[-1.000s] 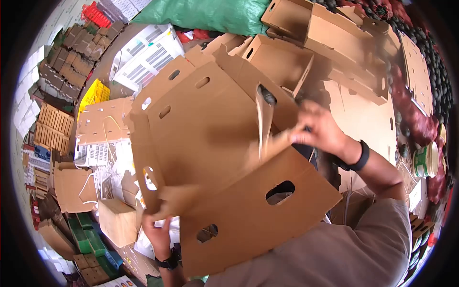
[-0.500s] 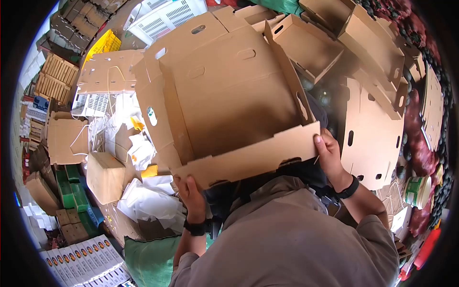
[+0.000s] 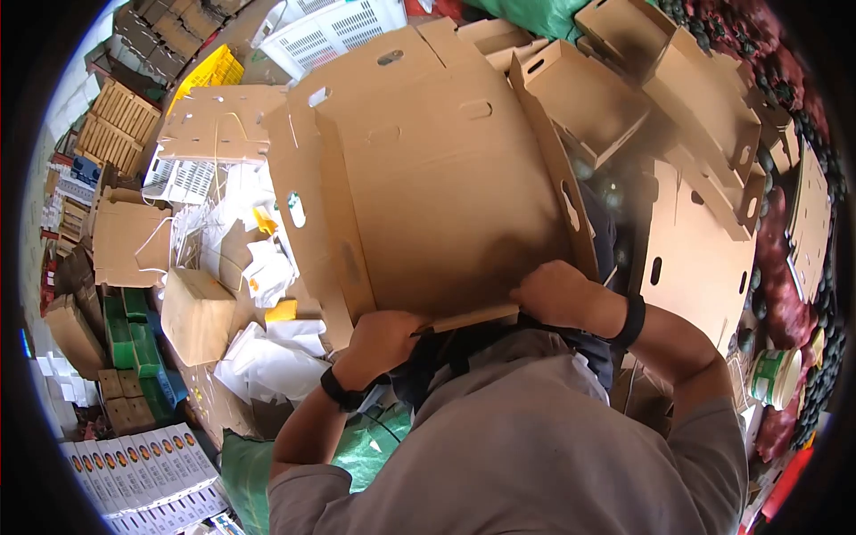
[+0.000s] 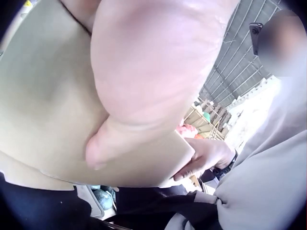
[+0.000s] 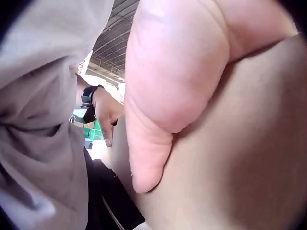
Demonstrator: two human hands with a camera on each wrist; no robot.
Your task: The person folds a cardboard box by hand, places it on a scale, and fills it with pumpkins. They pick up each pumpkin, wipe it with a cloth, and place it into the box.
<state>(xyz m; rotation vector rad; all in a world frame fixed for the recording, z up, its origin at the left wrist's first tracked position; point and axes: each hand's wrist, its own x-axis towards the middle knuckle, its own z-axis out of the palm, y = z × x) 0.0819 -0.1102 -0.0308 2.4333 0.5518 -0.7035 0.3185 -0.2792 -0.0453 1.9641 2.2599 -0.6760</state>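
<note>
A partly folded cardboard box (image 3: 446,169) lies before the person, its side walls raised. At its near side, the left hand (image 3: 383,343) grips the left part of the near wall (image 3: 473,317), fingers curled over it. Farther right, the right hand (image 3: 571,299) bends over the same wall. The left wrist view shows the left hand (image 4: 148,72) with its thumb flat against the cardboard (image 4: 48,96). In the right wrist view, the right hand (image 5: 177,72) likewise lays its thumb on the cardboard (image 5: 230,143). Fingertips inside the box are hidden.
Open cardboard trays (image 3: 584,98) and a flat sheet (image 3: 695,259) lie to the right. White crates (image 3: 334,40) stand beyond the box. Left are crumpled white paper (image 3: 276,357), a cardboard block (image 3: 198,312) and a green sack (image 3: 245,473).
Both hands have moved from the near wall's outer corners inward and now bend over it. The near wall, broad in view before, now shows as a narrow strip.
</note>
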